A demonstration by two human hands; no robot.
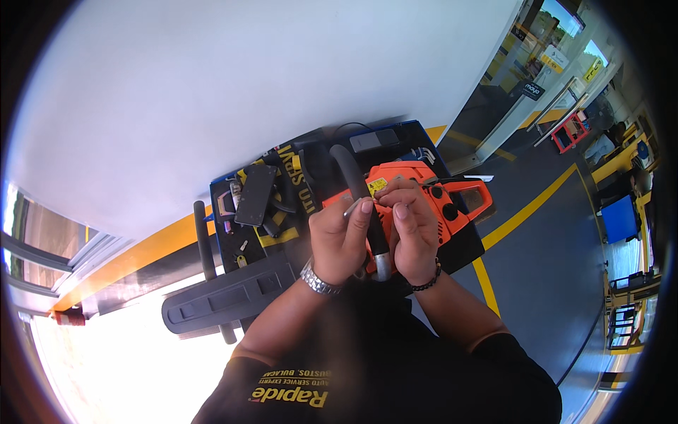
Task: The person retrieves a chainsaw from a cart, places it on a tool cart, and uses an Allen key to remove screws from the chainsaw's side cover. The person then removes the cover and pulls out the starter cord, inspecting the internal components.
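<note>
Beneath a white wall, the dark table [233, 247] carried an orange chainsaw body [424, 191]; the left hand [340, 240] pinched a small metal tool [351, 208], the right hand [413, 233] gripped the saw's black handle bar [357, 184], hiding the part between them.

A flat black rectangular plate [254, 194] lies on the dark mat [244, 244] to the left of the hands, with small metal parts [242, 260] just below it. A long grey plastic cover [226, 300] sits lower left of the hands. Beyond them rests a small grey box [376, 140]. Yellow floor stripes [526, 208] run to the right, well apart, near a blue bin [620, 218].
</note>
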